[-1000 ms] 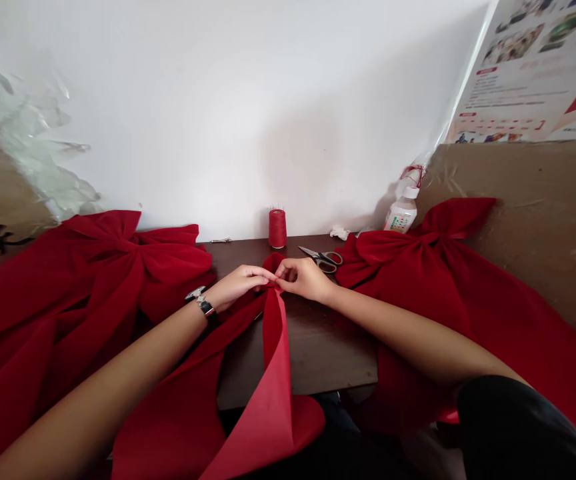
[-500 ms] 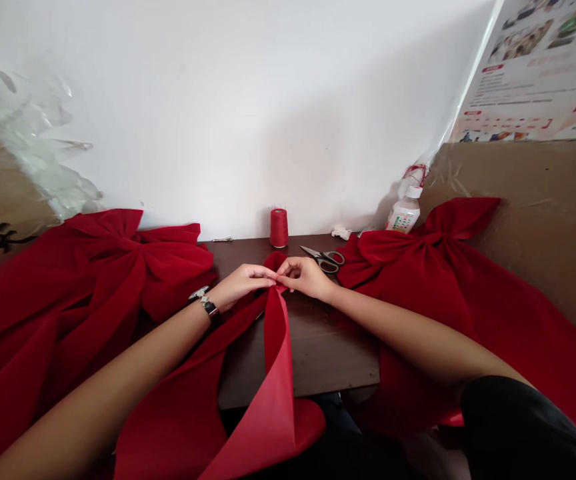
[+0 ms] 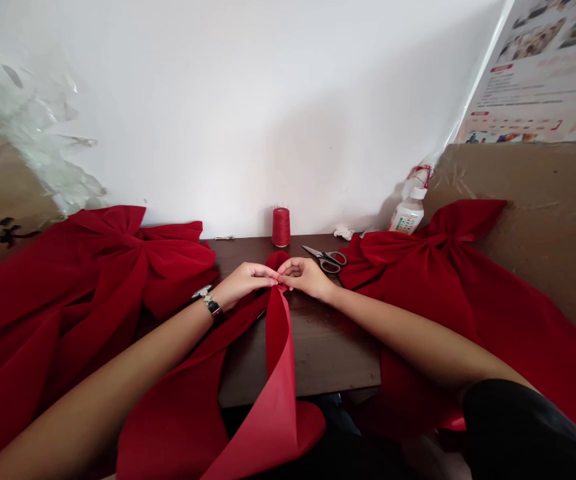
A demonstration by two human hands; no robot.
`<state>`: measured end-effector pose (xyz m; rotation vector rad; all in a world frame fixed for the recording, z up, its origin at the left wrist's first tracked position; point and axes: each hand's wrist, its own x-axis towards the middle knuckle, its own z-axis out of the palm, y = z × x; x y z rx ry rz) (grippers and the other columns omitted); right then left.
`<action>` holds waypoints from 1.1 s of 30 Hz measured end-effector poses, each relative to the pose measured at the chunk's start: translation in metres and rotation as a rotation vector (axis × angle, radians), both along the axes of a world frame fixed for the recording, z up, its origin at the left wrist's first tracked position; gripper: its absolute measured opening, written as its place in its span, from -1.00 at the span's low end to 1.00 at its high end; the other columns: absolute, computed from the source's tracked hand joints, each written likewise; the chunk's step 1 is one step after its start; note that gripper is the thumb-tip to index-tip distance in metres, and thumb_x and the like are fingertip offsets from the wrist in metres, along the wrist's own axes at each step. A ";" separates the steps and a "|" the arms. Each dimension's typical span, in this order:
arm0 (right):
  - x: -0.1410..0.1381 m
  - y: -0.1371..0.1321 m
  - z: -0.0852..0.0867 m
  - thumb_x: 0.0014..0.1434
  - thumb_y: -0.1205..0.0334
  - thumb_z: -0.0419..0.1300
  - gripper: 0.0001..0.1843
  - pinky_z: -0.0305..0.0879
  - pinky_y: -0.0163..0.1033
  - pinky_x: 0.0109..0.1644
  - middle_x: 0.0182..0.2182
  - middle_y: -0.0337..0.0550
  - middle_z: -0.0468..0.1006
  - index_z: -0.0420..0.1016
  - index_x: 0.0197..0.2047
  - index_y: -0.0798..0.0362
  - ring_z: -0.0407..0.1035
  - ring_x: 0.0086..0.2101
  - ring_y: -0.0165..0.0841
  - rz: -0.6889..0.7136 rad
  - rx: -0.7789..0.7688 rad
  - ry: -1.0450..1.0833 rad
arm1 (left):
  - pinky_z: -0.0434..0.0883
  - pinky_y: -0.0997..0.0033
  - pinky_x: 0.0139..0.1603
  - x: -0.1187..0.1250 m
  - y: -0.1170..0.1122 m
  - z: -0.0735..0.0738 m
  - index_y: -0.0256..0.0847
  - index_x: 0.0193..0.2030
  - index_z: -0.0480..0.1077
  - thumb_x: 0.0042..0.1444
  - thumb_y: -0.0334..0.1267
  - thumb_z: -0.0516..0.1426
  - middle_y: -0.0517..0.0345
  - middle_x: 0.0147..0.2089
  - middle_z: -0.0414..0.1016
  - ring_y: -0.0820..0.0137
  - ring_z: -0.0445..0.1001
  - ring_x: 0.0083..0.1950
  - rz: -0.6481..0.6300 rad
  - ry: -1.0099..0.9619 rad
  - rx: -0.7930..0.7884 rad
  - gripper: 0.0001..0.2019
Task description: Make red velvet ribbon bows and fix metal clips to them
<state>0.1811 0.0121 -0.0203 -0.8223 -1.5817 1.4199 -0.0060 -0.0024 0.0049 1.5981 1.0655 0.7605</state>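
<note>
Logged from my remote view: a red thread spool (image 3: 281, 227) and scissors (image 3: 329, 260) lie near the surface's (image 3: 328, 353) far edge; a plastic bottle (image 3: 407, 213) stands by the far right corner. Red velvet bows (image 3: 93, 280) cover the left end, another (image 3: 448, 280) the right.

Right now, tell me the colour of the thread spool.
The thread spool is red, shown best in the head view.
</note>
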 end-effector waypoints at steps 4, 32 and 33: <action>-0.001 -0.001 0.001 -0.25 0.14 0.46 -0.58 0.24 -0.46 -0.53 -0.52 -0.24 0.52 0.44 -0.37 0.18 0.33 -0.58 -0.57 -0.025 -0.014 -0.011 | 0.35 0.29 -0.03 0.000 -0.001 0.001 -0.29 -0.26 0.58 -0.14 -0.18 0.32 -0.02 -0.22 0.63 0.29 0.51 -0.18 0.003 -0.003 -0.002 -0.71; 0.007 -0.008 0.003 0.08 0.34 0.19 -0.93 0.23 -0.42 -0.36 -0.44 -0.23 0.52 0.44 -0.30 0.10 0.34 -0.49 -0.49 -0.108 0.612 -0.375 | 0.15 0.45 -0.40 0.001 -0.006 0.010 -0.30 -0.26 0.56 -0.12 -0.15 0.26 0.13 -0.42 0.51 0.47 0.28 -0.44 -0.010 0.070 -0.019 -0.69; 0.007 -0.008 0.003 0.09 0.34 0.19 -0.93 0.21 -0.42 -0.36 -0.44 -0.24 0.52 0.45 -0.30 0.09 0.34 -0.49 -0.49 -0.119 0.638 -0.408 | 0.16 0.45 -0.39 0.001 -0.006 0.010 -0.30 -0.26 0.55 -0.12 -0.14 0.26 0.13 -0.41 0.52 0.46 0.30 -0.43 -0.015 0.070 -0.020 -0.70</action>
